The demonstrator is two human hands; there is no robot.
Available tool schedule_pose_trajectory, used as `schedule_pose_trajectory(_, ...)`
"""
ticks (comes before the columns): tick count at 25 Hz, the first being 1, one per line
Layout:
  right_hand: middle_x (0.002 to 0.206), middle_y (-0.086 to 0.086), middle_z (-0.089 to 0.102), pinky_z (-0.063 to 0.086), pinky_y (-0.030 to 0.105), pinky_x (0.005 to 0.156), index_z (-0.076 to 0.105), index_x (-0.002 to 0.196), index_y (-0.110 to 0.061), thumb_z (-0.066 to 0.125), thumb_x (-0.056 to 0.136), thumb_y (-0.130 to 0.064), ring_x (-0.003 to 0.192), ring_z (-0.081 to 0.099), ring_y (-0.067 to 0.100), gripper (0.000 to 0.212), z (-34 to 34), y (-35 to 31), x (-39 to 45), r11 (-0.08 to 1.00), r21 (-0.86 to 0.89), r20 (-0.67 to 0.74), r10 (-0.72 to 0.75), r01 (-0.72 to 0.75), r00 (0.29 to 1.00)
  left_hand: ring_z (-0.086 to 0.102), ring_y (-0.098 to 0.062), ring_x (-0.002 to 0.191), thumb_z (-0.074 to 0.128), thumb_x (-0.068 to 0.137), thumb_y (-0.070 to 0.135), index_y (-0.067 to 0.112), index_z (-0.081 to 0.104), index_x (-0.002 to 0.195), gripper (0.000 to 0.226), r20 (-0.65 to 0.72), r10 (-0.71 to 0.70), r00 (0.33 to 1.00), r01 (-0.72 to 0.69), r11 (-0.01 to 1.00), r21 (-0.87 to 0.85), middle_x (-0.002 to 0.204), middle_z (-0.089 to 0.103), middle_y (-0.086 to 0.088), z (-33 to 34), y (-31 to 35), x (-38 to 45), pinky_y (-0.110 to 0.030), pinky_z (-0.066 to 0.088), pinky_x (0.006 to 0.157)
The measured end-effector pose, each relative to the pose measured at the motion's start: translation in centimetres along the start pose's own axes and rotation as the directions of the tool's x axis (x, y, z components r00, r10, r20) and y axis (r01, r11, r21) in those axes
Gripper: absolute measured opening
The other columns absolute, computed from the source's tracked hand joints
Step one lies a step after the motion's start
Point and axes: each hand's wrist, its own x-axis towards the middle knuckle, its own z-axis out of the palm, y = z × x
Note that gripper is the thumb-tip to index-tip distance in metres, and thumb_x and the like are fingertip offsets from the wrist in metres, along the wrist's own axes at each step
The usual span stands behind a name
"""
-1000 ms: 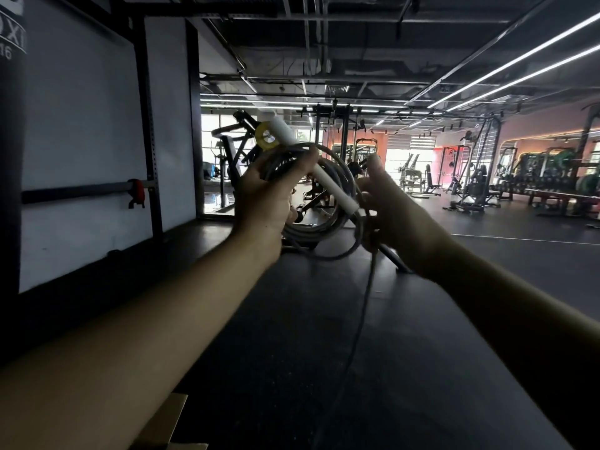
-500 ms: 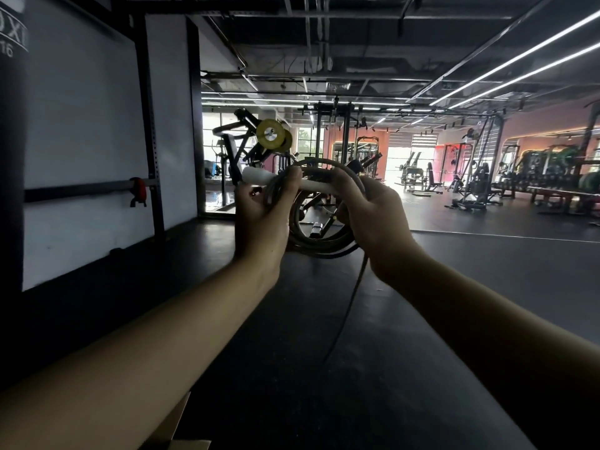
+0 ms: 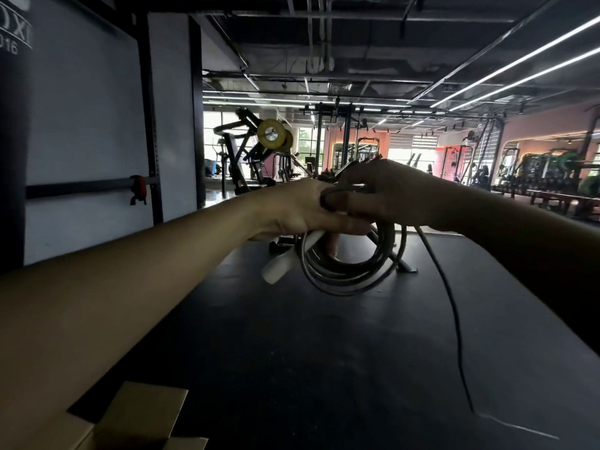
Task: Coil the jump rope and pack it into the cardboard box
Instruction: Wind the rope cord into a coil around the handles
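**A:** Both our arms are out over the dark rubber gym floor point(image 3: 292, 368). Our left hand point(image 3: 292, 211) clasps the top of the grey coiled jump rope point(image 3: 344, 271), fingers curled under the stacked loops, with the white plastic handle point(image 3: 279, 267) poking down-left below the palm. Our right hand point(image 3: 386, 193) meets it at the top of the coil, fingers bent around the strand it is feeding in.

**B:** And the rest of the rope?

**A:** A loose grey tail point(image 3: 454, 319) drops from the right hand to the floor and trails off to the right — so the coiling isn't finished, we'd judge.

**B:** How do we do this turn well?

**A:** Keep the left grip firm on the bundle so the loops don't spring apart, lay each new turn the same size as the others, and let the tail slide through the right fingers without twisting. The far handle will need tucking in last.

**B:** The box?

**A:** The open brown cardboard box point(image 3: 136, 417) sits at the bottom-left edge, only its flaps showing, below our left forearm — the rope is well apart from it.

**B:** The room?

**A:** A dim gym: a black steel rack upright point(image 3: 146, 108) against a white wall panel point(image 3: 87, 125), a yellow weight plate point(image 3: 269, 136) on a machine, strip lights point(image 3: 519, 60) overhead.
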Motion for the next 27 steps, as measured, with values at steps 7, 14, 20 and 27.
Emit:
schedule_pose_trajectory(7, 0.090, 0.003, 0.070, 0.036, 0.026, 0.043, 0.048, 0.114, -0.017, 0.066, 0.079, -0.062, 0.050, 0.044, 0.014, 0.060, 0.6, 2.0, -2.1, 0.920, 0.369, -0.019, 0.149, -0.131, 0.989, 0.066, -0.020, 0.053, 0.077, 0.083, 0.047, 0.007, 0.068, 0.088, 0.041, -0.019, -0.088, 0.996, 0.090, 0.941, 0.327, 0.060, 0.068, -0.002, 0.0, 0.0, -0.8, -0.044, 0.063, 0.068)
schedule_pose_trajectory(14, 0.118, 0.021, 0.072, 0.057, 0.065, 0.080, 0.064, 0.125, -0.022, 0.019, 0.082, -0.086, 0.090, 0.066, 0.054, 0.090, 3.0, 2.3, -4.6, 0.689, 0.719, -0.053, 0.185, -0.091, 0.981, 0.048, -0.009, 0.047, 0.064, 0.098, 0.037, 0.016, 0.054, 0.077, 0.031, -0.512, -0.067, 0.856, -0.216, 0.855, -0.472, 0.048, 0.046, 0.011, 2.1, 0.0, -0.2, -0.042, 0.057, 0.073)
schedule_pose_trajectory(20, 0.081, 0.016, 0.070, 0.036, 0.027, 0.044, 0.064, 0.123, -0.018, 0.047, 0.082, -0.082, 0.051, 0.048, 0.025, 0.078, 8.7, -0.8, -2.5, 0.590, 0.808, -0.203, 0.269, 0.006, 0.941, 0.066, -0.009, 0.061, 0.059, 0.096, 0.048, 0.019, 0.059, 0.072, 0.038, -0.769, -0.352, 0.534, -0.358, 0.730, -0.582, 0.058, 0.062, 0.009, 5.0, 0.5, 1.0, -0.031, 0.058, 0.062)
schedule_pose_trajectory(27, 0.053, 0.001, 0.057, 0.033, 0.017, 0.037, 0.068, 0.085, -0.003, 0.065, 0.097, -0.024, 0.040, 0.046, 0.007, 0.024, 8.4, -0.7, -1.6, 0.556, 0.831, -0.317, 0.446, 0.018, 0.837, 0.073, -0.021, 0.082, 0.070, 0.080, 0.054, 0.029, 0.072, 0.063, 0.030, -0.699, -0.290, 0.654, -0.238, 0.798, -0.554, 0.075, 0.074, 0.004, 4.8, -3.0, -0.1, -0.044, 0.057, 0.085)
